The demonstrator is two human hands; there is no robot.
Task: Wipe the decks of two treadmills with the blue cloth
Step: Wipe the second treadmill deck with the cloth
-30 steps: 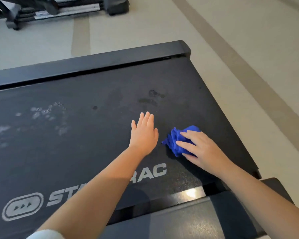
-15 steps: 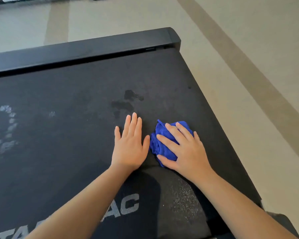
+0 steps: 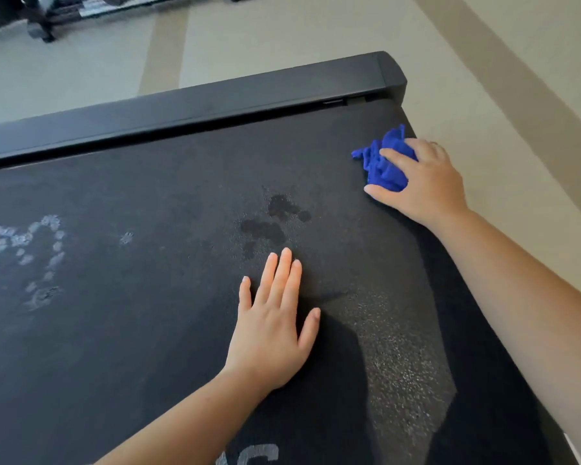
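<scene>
Head view, right hand (image 3: pixel 423 182) at right of frame with fingers curled over the bunched blue cloth (image 3: pixel 384 164), pressing it on the black treadmill deck (image 3: pixel 148 213) near its far right corner, left hand (image 3: pixel 272 327) flat at centre, fingers straight, dark wet spots (image 3: pixel 275 219) just beyond its fingertips.

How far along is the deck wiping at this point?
Done: nothing clearly finished. In hand: the right hand grips the bunched cloth at the far right corner of the deck; the left hand rests flat mid-deck. Left: dark wet spots in the middle, white marks at the left, plus the second treadmill, not identifiable here.
</scene>
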